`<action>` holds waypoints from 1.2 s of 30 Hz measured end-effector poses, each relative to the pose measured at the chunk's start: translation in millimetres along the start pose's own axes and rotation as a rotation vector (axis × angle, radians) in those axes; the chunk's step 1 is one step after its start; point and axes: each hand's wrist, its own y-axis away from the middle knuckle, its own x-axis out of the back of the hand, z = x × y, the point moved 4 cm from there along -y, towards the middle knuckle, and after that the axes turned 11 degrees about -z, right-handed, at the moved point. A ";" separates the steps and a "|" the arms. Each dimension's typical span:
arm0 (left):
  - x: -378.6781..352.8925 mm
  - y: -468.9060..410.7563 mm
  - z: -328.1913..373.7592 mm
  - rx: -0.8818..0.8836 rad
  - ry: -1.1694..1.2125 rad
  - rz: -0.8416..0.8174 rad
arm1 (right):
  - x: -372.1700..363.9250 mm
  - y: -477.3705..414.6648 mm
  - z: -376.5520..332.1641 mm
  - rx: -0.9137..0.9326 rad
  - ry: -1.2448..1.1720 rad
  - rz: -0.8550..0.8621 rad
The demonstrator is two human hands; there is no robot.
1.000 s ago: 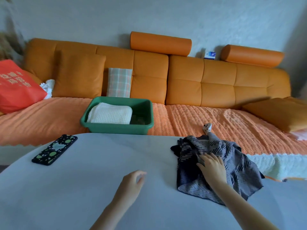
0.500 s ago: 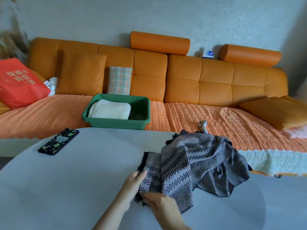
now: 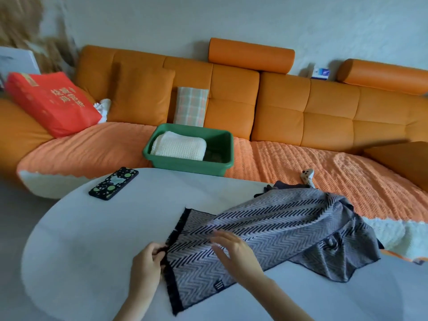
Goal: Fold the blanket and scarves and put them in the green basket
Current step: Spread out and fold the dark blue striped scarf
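Woven herringbone scarf [image 3: 266,237], matt, fringed; smooth matt counter [image 3: 92,239]; glossy plastic green basket [image 3: 192,163] holding knitted cream blanket [image 3: 179,148]; leathery orange sofa [image 3: 301,112].

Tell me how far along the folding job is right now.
Done: a folded white blanket lies in the green basket. In hand: the grey scarf is partly spread on the table, left hand pinching its fringed end, right hand flat over it. Left: folding this scarf and putting it in the basket.

Grey herringbone scarf [image 3: 273,230] lies spread; folded cream blanket [image 3: 179,148] inside green basket [image 3: 185,163].
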 end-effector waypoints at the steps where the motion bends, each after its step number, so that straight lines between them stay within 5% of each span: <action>1: 5.4 1.5 -3.9 0.018 0.006 -0.004 | 0.3 -15.1 -3.3 0.019 0.017 0.013; 4: 7.6 5.2 -12.3 0.075 -0.087 -0.028 | 4.6 -68.0 -5.2 -0.029 0.068 0.033; 8: -3.6 15.0 0.1 0.096 -0.216 -0.079 | -0.9 -126.5 10.6 -0.288 0.136 -0.189; 12: -18.8 25.1 4.0 0.120 -0.427 -0.190 | -11.5 -144.0 8.6 -0.341 0.223 -0.266; 18: 17.5 29.7 -9.3 0.108 0.083 -0.055 | -14.9 -163.2 -35.9 -0.197 0.061 -0.068; 22: 67.6 21.9 -17.6 0.102 0.207 0.140 | -18.0 -193.1 -92.9 -0.062 0.012 0.020; 28: 161.8 -4.0 -42.1 -0.024 -0.009 0.402 | -37.5 -256.8 -176.2 0.070 -0.039 0.071; 36: 245.3 -55.2 -93.3 0.045 -0.353 0.504 | -93.3 -329.1 -220.2 0.120 0.010 0.077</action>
